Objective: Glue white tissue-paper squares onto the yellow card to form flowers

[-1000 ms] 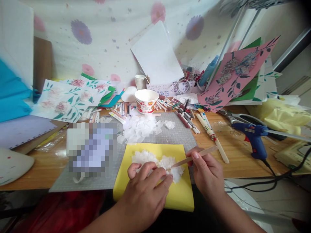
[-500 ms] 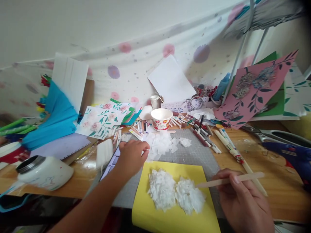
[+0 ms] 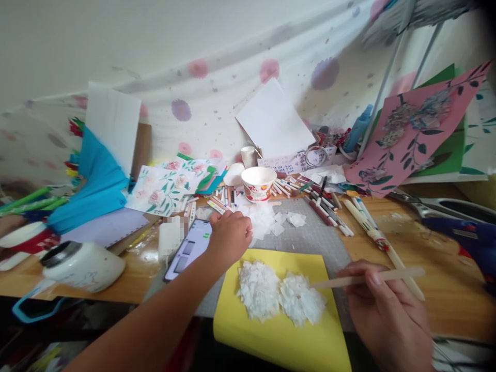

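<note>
My right hand (image 3: 387,315) grips a wooden craft stick (image 3: 349,280) between thumb and fingers, its tip by the right-hand white clump. A sheet of yellow paper (image 3: 256,341) bears two fluffy clumps of white paper scraps, a larger left clump (image 3: 258,292) and a smaller right clump (image 3: 302,299). Beyond the sheet's far edge, my left hand (image 3: 230,235) has its fingers curled together beside the pile of loose white paper pieces (image 3: 261,219). Whatever lies between those fingertips is hidden.
A paper bowl (image 3: 259,185) stands behind the scraps, among scattered markers (image 3: 325,214). To the left are a phone (image 3: 189,250) and a white bottle (image 3: 83,266) on its side. Scissors (image 3: 445,209) and a blue glue gun (image 3: 461,237) lie at the right.
My left hand has shifted right and slightly up, closer to the paper pieces, uncovering more of the phone. My right hand still holds the stick in nearly the same place. The view has tilted slightly.
</note>
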Demonstrator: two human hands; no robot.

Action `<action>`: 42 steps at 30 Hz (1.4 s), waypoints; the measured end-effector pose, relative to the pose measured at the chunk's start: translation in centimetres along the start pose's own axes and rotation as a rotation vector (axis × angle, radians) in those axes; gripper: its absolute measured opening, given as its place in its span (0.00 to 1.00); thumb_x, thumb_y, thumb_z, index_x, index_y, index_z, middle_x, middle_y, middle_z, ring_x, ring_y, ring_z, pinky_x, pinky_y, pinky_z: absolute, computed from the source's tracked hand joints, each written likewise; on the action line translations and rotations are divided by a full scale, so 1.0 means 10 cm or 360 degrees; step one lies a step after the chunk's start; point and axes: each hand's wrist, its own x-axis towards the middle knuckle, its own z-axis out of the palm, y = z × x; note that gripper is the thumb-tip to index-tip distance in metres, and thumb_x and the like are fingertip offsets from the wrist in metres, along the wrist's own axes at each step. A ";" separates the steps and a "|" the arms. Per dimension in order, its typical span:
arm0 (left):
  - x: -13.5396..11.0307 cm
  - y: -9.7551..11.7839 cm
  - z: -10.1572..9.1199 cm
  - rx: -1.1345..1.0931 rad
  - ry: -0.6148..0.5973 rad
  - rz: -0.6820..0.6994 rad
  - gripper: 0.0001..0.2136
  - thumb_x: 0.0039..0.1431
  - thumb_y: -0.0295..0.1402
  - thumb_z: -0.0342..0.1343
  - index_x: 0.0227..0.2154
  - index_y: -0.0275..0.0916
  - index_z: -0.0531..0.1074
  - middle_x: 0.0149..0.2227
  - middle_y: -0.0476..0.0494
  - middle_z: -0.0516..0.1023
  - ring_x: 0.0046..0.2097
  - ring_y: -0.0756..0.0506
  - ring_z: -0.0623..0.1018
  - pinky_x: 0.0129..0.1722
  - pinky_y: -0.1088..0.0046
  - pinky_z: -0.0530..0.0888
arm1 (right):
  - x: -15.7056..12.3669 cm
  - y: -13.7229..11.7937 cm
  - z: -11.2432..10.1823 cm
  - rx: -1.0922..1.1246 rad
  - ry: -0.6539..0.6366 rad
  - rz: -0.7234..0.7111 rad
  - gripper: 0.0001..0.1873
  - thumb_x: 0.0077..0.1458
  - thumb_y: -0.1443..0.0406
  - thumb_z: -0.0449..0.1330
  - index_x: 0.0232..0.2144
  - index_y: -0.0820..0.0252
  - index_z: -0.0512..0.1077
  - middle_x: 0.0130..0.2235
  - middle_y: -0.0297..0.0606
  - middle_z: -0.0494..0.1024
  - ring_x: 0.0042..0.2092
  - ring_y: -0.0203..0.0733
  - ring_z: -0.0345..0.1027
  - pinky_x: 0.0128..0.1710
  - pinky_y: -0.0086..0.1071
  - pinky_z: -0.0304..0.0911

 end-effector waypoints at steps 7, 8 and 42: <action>-0.57 0.40 -0.06 -0.0314 0.0255 0.0322 0.08 0.55 0.24 0.52 0.24 0.41 0.70 0.30 0.50 0.76 0.38 0.43 0.73 0.42 0.59 0.56 | -0.02 -0.04 0.06 0.0062 -0.0185 -0.0144 0.09 0.53 0.59 0.67 0.26 0.57 0.80 0.29 0.37 0.76 0.28 0.36 0.66 0.26 0.29 0.62; -0.63 0.45 -0.04 -0.0393 0.0268 0.0342 0.08 0.54 0.23 0.52 0.23 0.40 0.69 0.29 0.50 0.76 0.37 0.43 0.73 0.42 0.59 0.56 | -0.02 -0.04 0.05 0.0046 -0.0215 -0.0173 0.09 0.55 0.59 0.66 0.27 0.57 0.80 0.29 0.37 0.76 0.29 0.37 0.66 0.26 0.29 0.62; -0.96 0.71 0.17 -0.0599 0.0390 0.0511 0.09 0.62 0.24 0.54 0.26 0.40 0.70 0.31 0.52 0.77 0.38 0.44 0.72 0.46 0.56 0.55 | -0.07 -0.04 -0.04 -0.0252 -0.0661 -0.0871 0.12 0.65 0.65 0.51 0.38 0.56 0.76 0.30 0.39 0.73 0.33 0.46 0.68 0.33 0.43 0.63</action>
